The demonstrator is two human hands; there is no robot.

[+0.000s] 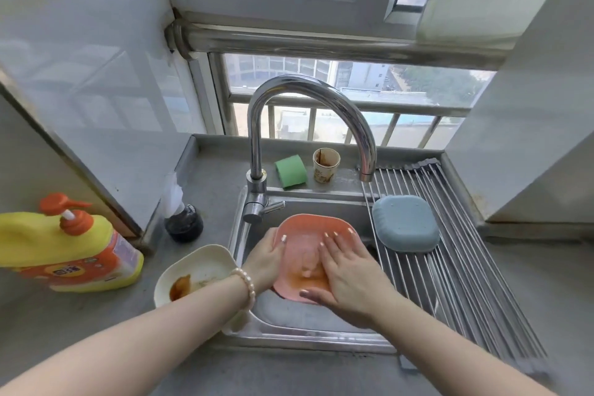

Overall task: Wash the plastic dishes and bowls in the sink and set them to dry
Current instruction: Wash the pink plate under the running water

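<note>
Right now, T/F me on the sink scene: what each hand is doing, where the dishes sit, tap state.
1. The left hand holds the pink plate by its left rim. True.
2. The right hand scrubs the plate with the green sponge. False: the bare palm lies flat on the plate; the sponge sits on the ledge behind the sink.
3. The blue dish lies upside down on the roll-up drying rack. True.
4. The white bowl is already clean. False: brown residue shows inside it.
5. A visible stream runs from the faucet. False: no stream shows.
</note>
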